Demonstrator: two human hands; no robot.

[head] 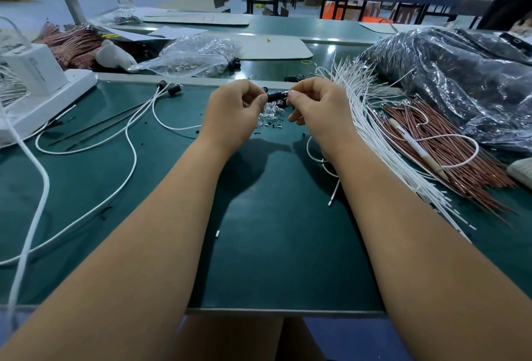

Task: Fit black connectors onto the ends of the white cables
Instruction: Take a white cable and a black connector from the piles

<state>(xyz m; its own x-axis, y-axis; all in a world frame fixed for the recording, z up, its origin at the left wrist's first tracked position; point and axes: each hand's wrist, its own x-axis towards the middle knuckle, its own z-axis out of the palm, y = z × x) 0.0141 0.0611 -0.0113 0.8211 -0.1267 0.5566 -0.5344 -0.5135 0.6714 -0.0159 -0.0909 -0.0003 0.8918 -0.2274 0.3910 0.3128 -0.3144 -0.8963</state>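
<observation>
My left hand (234, 113) and my right hand (318, 108) meet over the middle of the green mat, both pinching a small black connector (277, 96) between their fingertips. A white cable (316, 156) loops out from under my right wrist; whether its end sits in the connector is hidden by my fingers. Below the hands lies a scatter of small clear and black parts (269, 118). A thick bundle of white cables (383, 136) fans out to the right. At the left lie two white cables with black connectors fitted (169, 88).
A bundle of copper-red wires (440, 147) with a pen on it lies right of the white cables. A large dark plastic bag (460, 78) fills the far right. A clear bag of parts (195, 55) sits behind. A white device (34, 84) stands at the left edge.
</observation>
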